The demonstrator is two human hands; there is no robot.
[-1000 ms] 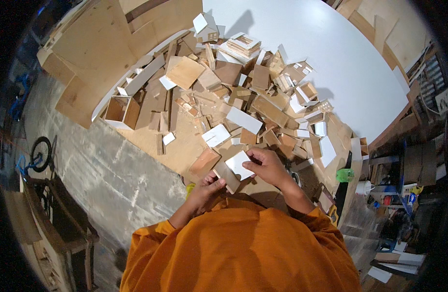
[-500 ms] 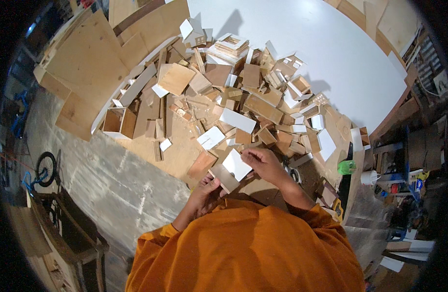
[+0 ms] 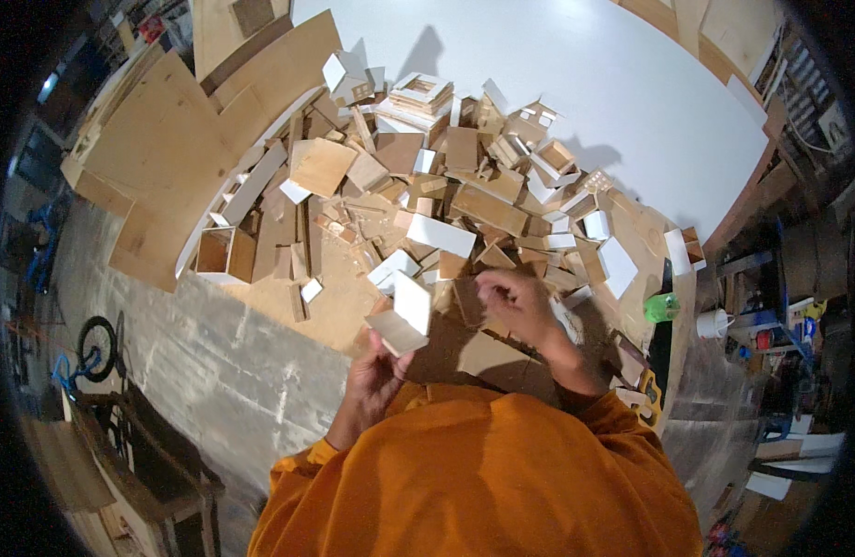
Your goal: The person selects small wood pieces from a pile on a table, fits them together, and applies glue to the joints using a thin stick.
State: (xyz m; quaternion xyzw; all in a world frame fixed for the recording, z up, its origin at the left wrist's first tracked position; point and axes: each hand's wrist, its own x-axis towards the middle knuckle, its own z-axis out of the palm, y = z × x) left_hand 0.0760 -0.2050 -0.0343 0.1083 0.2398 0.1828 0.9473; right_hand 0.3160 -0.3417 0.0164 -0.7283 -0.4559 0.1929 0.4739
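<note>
Left hand [image 3: 375,364]: in the head view, low and just left of centre; closed with thumb and fingers on the lower edge of a white and greyish-tan, two-panel, thin L-shaped piece [image 3: 411,302]; liable to lose hold through too shallow a pinch.

L-shaped piece: raised at 1 o'clock from the left hand, this side of the heap; set with white face slanting up from the tan one; impossible to tell whether fixed or merely leaning at the seam; apt to part there if unfixed and jolted.

Right hand [image 3: 518,304]: at 3 o'clock from the L-shaped piece, apart from it; blurred, half curled; cannot tell whether grasping something small or nothing; prone to knocking loose scraps if swept low toward 12 o'clock.

Heap of tan, brown and white wooden offcuts [image 3: 488,206]: spread from 10 to 2 o'clock beyond both hands; stacked at many angles; could slide from one careless pull.

Small white-and-tan model house [image 3: 350,82]: at 11 o'clock on the heap's far edge; could tip from a push passed along.

Round green plastic container [image 3: 661,307]: at 3 o'clock from the right hand; could roll or spill if bumped by a wide reach.
</note>
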